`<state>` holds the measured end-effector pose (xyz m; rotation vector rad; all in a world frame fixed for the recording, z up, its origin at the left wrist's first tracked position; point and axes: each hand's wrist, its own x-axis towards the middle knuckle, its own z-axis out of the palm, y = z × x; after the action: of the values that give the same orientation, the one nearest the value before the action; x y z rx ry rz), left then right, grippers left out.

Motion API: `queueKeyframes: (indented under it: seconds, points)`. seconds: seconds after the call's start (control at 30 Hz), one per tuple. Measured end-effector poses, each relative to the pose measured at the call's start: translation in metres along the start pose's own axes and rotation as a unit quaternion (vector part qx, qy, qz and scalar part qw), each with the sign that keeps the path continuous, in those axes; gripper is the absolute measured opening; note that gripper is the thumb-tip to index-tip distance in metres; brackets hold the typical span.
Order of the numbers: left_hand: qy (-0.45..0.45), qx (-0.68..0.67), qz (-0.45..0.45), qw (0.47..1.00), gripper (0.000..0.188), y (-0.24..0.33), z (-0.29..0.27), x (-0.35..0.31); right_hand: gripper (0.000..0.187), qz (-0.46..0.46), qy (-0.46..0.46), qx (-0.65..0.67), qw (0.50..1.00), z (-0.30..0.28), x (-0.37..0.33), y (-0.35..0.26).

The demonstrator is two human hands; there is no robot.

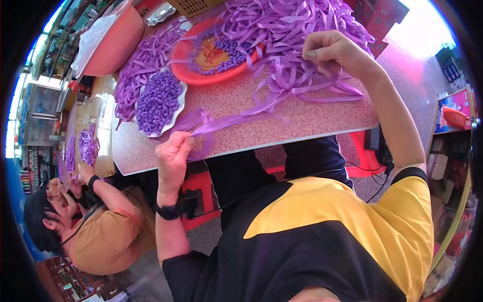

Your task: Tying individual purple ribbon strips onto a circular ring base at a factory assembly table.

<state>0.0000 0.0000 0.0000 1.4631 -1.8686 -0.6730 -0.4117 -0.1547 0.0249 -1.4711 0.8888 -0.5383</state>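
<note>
My left hand (173, 152), at the table's near edge, pinches the end of a purple ribbon (234, 119). From there the strip runs right across the tabletop to a large heap of purple ribbons (297, 30). Over the right side of that heap is my right hand (336, 54), its fingers curled in and thumb bent; whether anything is between them is hidden. Purple beads (158, 103) fill a white scalloped dish (181, 100) beyond my left hand. Further back, a red oval tray (211, 79) carries more purple beads and some ribbons across its rim.
A second ribbon pile (146, 63) lies at the far left, beside a large pink basin (118, 43). A tan basket (196, 6) stands at the back. On the left, a co-worker (108, 221) sits at another table with purple bundles (88, 146).
</note>
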Motion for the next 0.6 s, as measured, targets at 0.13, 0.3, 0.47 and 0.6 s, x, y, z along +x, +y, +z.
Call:
queueKeyframes:
  seconds: [0.13,0.3,0.47,0.6]
  points:
    - [0.028,0.042,0.009,0.999,0.008,-0.002,0.0,-0.003,0.011,0.004,-0.023,-0.025,0.999,0.022,0.003,-0.007]
    - [0.022,0.052,0.002,0.998,0.009,0.001,0.0,0.001,0.01,-0.068,0.078,-0.206,0.973,0.025,0.003,-0.027]
    - [0.037,0.079,0.015,0.996,0.011,-0.004,-0.002,-0.002,0.009,-0.125,0.041,-0.166,0.977,0.071,0.002,-0.049]
    - [0.036,0.106,0.008,0.994,0.012,0.0,-0.002,0.0,0.007,-0.088,-0.1,-0.144,0.98,0.096,0.03,-0.024]
